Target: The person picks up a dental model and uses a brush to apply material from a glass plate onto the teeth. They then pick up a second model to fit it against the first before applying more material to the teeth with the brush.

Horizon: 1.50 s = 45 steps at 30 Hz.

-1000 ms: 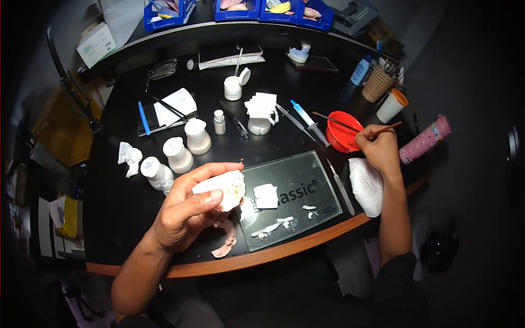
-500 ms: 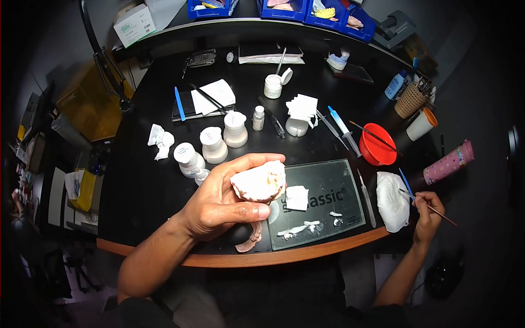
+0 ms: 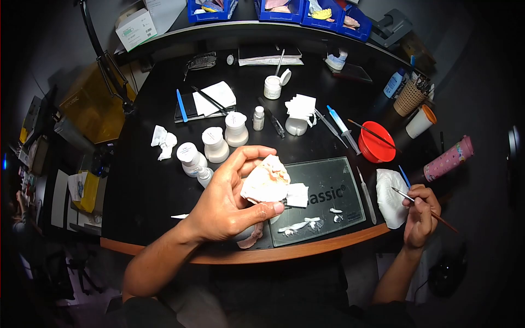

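My left hand (image 3: 229, 202) holds a white plaster-like cast (image 3: 266, 180) between thumb and fingers, raised over the left edge of a glass slab (image 3: 333, 186). White paste streaks (image 3: 301, 225) and a small folded white paper (image 3: 297, 195) are on the slab. In my right hand (image 3: 422, 214) is a thin brush (image 3: 432, 212), pinched by the handle. Its tip is over a white, crumpled tissue pad (image 3: 390, 203). Beside the pad lies a metal spatula (image 3: 367, 197). A pink curved piece (image 3: 251, 236) is partly hidden below my left hand.
Several white-capped jars (image 3: 215, 143) stand left of centre. A red bowl (image 3: 377, 143) with a brush across it sits at the right, near a syringe (image 3: 343, 130), a pink bottle (image 3: 449, 158) and a woven holder (image 3: 410, 99). An open jar (image 3: 272, 87) stands further back.
My left hand has turned the cast, so its ridged side shows more. My right hand has shifted slightly left and up, and the brush tip has moved left over the pad.
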Motion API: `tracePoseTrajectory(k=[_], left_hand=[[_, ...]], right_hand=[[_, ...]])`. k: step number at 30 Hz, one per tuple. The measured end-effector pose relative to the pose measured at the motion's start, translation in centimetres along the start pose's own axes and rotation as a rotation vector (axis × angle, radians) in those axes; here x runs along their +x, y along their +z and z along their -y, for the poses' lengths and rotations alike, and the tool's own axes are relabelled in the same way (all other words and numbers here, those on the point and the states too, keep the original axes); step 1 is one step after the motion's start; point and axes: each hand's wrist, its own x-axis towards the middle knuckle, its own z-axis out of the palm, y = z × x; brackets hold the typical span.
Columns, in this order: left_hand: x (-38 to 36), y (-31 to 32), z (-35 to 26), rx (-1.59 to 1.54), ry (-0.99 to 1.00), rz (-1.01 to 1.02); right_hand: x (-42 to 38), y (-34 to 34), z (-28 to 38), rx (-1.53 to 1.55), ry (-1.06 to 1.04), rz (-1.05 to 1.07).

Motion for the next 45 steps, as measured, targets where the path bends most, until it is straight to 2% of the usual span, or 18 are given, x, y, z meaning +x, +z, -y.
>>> tracePoseTrajectory(k=[1,3,6,9,11,12,15,19,22,26,30,35,41,45], left_hand=[[-0.1,0.2,0.1,0.023,0.015,-0.021],[-0.2,0.5,0.4,0.073,0.042,-0.066],[-0.1,0.6,0.7,0.186,0.069,-0.154],[-0.2,0.7,0.9,0.273,0.112,-0.213],[-0.1,0.7,1.1,0.300,0.166,-0.248],[-0.1,0.7,1.3,0.304,0.208,-0.265],[-0.1,0.7,1.7,0.314,0.280,-0.310],[-0.4,0.2,1.4,0.544,0.300,-0.295],[-0.5,0.2,1.7,0.598,0.306,-0.339],[-0.4,0.5,1.8,0.525,0.264,-0.384],[-0.3,0.3,1.7,0.586,0.271,-0.413],[-0.2,-0.1,1.3,0.701,0.286,-0.378],[-0.3,0.8,1.5,0.484,0.221,-0.426],[-0.1,0.7,2.1,0.445,0.291,-0.376]], right_hand=[[0.0,0.9,0.3,0.031,-0.013,0.085],[-0.1,4.6,2.1,0.074,-0.018,0.124],[0.1,9.4,3.0,0.109,-0.200,0.249],[0.0,14.0,3.7,0.265,-0.218,0.320],[0.1,16.3,3.5,0.312,-0.248,0.339],[-0.2,17.4,3.5,0.347,-0.189,0.314],[-0.6,20.2,3.2,0.450,-0.188,0.240],[-1.1,21.6,2.7,0.440,-0.272,0.201],[-1.2,22.2,2.7,0.403,-0.293,0.173],[-1.1,21.2,2.6,0.290,-0.384,0.245],[-0.8,20.9,2.8,0.201,-0.536,0.382],[-1.4,20.4,3.3,0.243,-0.482,0.388],[-1.3,21.4,2.5,0.343,-0.415,0.249],[-1.3,21.9,2.0,0.305,-0.429,0.188]])
